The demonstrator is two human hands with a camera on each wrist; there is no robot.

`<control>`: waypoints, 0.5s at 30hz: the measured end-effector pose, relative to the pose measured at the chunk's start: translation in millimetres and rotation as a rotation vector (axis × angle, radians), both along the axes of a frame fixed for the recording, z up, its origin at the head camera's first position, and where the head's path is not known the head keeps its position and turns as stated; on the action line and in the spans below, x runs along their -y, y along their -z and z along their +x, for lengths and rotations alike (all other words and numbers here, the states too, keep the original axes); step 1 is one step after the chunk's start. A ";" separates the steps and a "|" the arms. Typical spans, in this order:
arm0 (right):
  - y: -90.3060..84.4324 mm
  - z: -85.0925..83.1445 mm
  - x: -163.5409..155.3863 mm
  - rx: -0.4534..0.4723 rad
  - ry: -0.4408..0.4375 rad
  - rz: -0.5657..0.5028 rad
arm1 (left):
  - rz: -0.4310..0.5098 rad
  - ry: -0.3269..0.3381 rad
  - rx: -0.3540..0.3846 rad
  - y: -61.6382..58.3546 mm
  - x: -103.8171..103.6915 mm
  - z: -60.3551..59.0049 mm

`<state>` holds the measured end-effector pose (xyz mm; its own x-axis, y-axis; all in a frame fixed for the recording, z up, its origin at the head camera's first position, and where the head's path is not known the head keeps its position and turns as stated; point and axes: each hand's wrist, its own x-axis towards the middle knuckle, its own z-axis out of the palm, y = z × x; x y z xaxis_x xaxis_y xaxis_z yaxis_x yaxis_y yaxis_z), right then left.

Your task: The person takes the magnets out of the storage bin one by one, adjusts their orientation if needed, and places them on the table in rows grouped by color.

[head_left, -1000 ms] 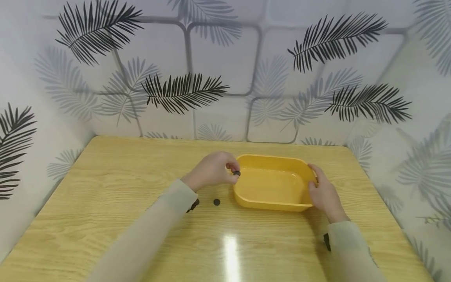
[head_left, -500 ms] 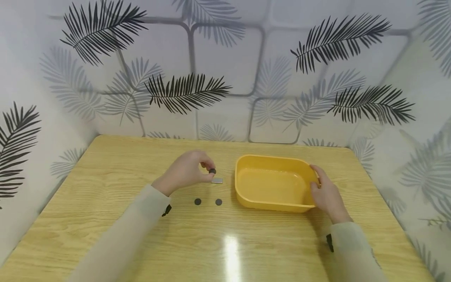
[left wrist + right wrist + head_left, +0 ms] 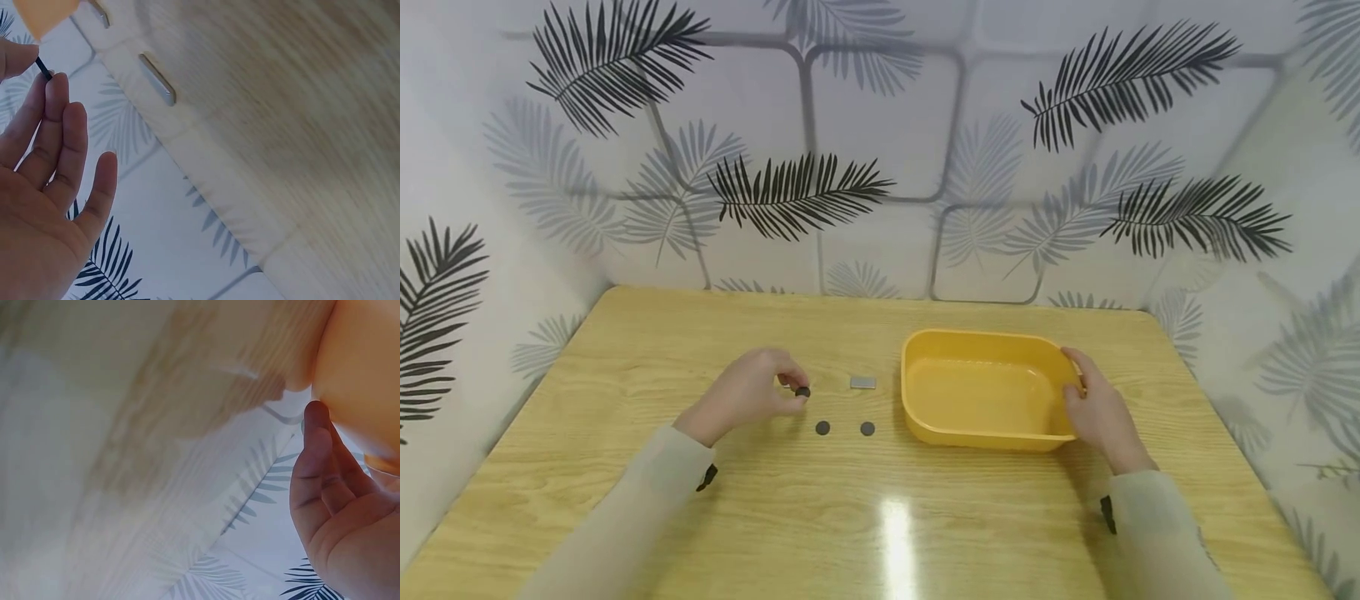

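Observation:
My left hand [image 3: 748, 390] pinches a small black disc [image 3: 802, 392] between thumb and fingertips, above the table left of the yellow plastic tub [image 3: 977, 442]. In the left wrist view the disc [image 3: 44, 69] appears edge-on, and the little finger is held apart. My right hand [image 3: 1103, 417] grips the tub's right end at the rim; its fingers lie against the outer wall in the right wrist view. Two more black discs, a left one [image 3: 823, 427] and a right one [image 3: 868, 428], lie flat on the table. Behind them lies a silver rectangular bar [image 3: 862, 382].
A second silver bar [image 3: 156, 80] lies on the table, mostly hidden behind my left hand in the head view. The wood-grain table [image 3: 647, 358] meets leaf-patterned walls [image 3: 880, 150] at the back and sides. The tub's interior shows no contents.
My left hand has moved left, away from the tub's left rim, still pinching the disc. The silver bar and the left disc on the table have come into sight. The right hand stays at the tub.

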<state>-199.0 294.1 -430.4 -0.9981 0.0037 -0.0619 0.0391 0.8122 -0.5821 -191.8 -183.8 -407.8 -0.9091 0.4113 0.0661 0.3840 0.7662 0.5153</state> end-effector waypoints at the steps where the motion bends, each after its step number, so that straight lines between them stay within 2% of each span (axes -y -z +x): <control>1: -0.2 0.0 -0.2 -0.002 -0.001 0.000 | -0.009 0.001 -0.005 1.6 1.9 1.1; 10: -0.3 1.4 -1.4 -0.006 -0.007 0.007 | -0.073 0.016 -0.061 15.8 18.1 7.8; 15: 1.0 -0.5 -3.1 -0.017 -0.017 0.014 | -0.086 0.002 -0.018 21.0 22.2 11.1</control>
<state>-199.4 297.2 -431.4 -0.9989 -0.0123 -0.0454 0.0159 0.8207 -0.5712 -180.7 -206.0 -428.8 -0.9072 0.4180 0.0467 0.3943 0.8064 0.4407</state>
